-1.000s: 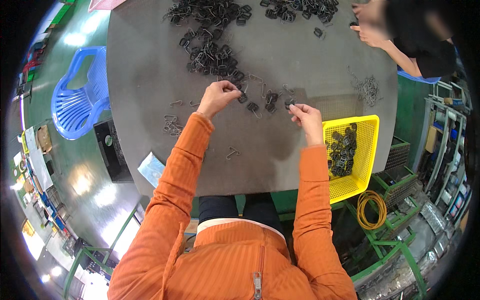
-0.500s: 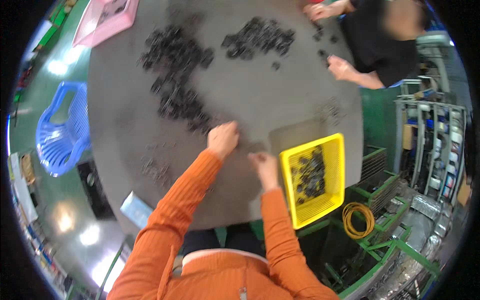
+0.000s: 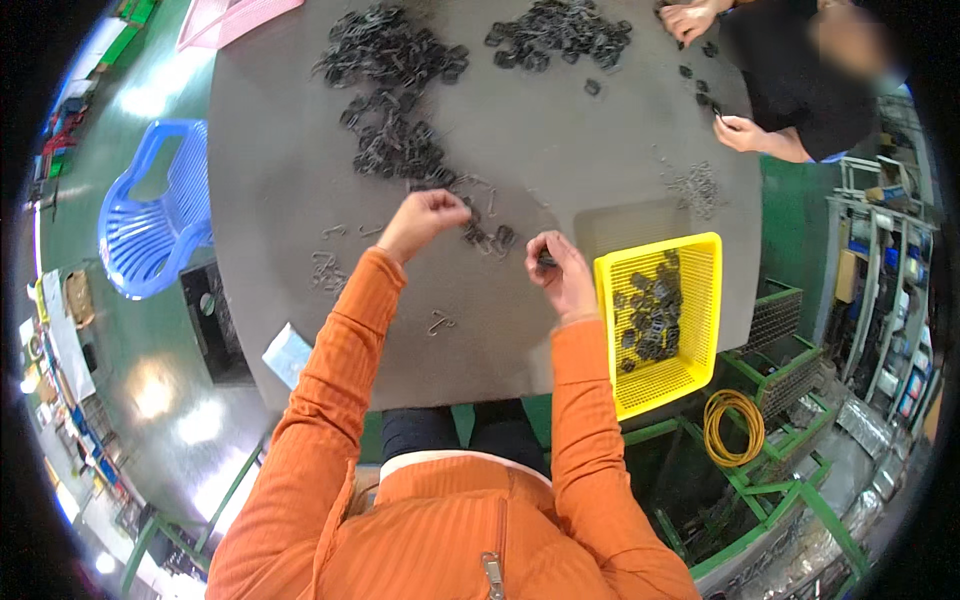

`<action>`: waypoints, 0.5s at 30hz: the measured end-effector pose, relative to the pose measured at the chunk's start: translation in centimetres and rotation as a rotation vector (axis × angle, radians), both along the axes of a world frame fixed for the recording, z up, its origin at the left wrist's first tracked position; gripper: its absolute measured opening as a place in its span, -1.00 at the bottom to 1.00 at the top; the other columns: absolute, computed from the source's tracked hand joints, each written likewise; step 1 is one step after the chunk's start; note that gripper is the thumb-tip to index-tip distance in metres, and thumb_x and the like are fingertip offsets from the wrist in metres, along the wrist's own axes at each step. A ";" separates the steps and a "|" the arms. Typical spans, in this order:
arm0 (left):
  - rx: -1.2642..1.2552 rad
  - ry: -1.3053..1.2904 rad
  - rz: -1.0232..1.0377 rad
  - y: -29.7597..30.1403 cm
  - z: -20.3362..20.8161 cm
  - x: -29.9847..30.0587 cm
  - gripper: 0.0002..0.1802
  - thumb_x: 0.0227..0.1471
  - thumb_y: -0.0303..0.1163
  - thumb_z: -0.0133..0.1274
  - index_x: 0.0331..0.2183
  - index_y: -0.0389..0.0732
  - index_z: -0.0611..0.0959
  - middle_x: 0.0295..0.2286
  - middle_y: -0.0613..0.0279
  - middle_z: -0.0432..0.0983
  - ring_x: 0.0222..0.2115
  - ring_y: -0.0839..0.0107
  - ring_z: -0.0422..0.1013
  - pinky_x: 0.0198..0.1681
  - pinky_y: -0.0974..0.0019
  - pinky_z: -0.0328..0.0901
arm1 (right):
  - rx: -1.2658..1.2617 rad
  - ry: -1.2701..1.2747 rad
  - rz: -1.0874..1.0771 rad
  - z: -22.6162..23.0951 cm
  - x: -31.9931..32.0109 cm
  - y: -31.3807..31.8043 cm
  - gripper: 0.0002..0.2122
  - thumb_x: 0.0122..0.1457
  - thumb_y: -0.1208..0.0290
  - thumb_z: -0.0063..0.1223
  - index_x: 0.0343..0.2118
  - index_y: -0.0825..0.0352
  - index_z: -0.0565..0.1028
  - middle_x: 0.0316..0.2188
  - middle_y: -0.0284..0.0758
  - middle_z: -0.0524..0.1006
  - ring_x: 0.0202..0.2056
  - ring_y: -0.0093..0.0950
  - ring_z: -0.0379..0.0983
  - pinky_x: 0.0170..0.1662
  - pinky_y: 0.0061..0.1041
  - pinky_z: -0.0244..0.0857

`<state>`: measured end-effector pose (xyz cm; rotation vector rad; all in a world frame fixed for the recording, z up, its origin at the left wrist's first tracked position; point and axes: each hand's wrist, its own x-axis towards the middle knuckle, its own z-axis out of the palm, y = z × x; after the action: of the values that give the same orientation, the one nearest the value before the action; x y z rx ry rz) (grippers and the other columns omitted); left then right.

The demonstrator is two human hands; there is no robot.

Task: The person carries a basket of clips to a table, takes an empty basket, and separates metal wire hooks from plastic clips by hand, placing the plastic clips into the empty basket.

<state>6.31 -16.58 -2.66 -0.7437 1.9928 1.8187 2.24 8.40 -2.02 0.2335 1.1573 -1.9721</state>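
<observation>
My left hand (image 3: 425, 225) is above the table with thumb and fingers pinched together. Whatever lies between its fingertips is too small to make out. Just beyond those fingertips are a few loose black plastic pieces (image 3: 502, 237) with thin wire bits among them. My right hand (image 3: 565, 280) is curled around a small black plastic piece (image 3: 546, 258), partly covered by the fingers, left of the yellow basket (image 3: 606, 345). That basket holds many similar black pieces (image 3: 655, 320). A large heap of black pieces (image 3: 390, 50) stretches from the far side toward my left hand.
Another heap (image 3: 560, 35) lies at the far middle. Small metal hooks (image 3: 325, 272) lie at left, and more wire bits (image 3: 697, 188) at right. A co-worker's hand (image 3: 740, 132) handles black pieces. A pink basket (image 3: 235, 20), blue chair (image 3: 155, 215) and pale blue packet (image 3: 288, 355) are leftward.
The whole view has shifted, so the table appears higher and farther right. My left hand has moved left, away from the loose pieces. My right hand has moved slightly forward, its black piece now visible.
</observation>
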 end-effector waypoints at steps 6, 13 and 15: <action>0.035 -0.123 0.072 -1.7 0.0 3.1 -0.76 -0.16 -0.26 0.15 -0.45 -0.23 0.61 -0.70 0.44 0.33 -0.65 0.65 0.21 -0.59 0.50 0.14 | 1.137 0.692 0.339 -2.9 -0.2 -2.0 -0.77 0.00 0.20 0.08 -0.44 0.29 0.47 -0.50 -0.31 0.52 -0.47 -0.41 0.47 -0.43 -0.43 0.28; -0.076 0.054 0.066 -2.3 -1.8 5.8 -0.78 -0.12 -0.27 0.13 -0.45 -0.23 0.61 -0.63 0.53 0.36 -0.65 0.66 0.20 -0.59 0.52 0.13 | 1.145 0.658 0.250 -3.1 0.8 -6.0 -0.76 -0.13 0.26 0.21 -0.48 0.32 0.48 -0.61 -0.29 0.49 -0.55 -0.40 0.44 -0.46 -0.44 0.26; 0.144 -0.135 0.194 -2.8 0.2 5.8 -0.82 -0.15 -0.29 0.14 -0.48 -0.19 0.61 -0.64 0.52 0.37 -0.64 0.68 0.17 -0.60 0.53 0.08 | 0.606 0.188 0.135 -2.5 -0.4 -4.7 -0.87 -0.10 0.40 0.18 -0.54 0.29 0.45 -0.67 -0.48 0.41 -0.56 -0.65 0.39 -0.55 -0.67 0.16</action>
<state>12.09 -19.35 -2.49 -1.0153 1.7365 1.9383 1.83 3.75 -4.50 0.2740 1.8284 -1.5051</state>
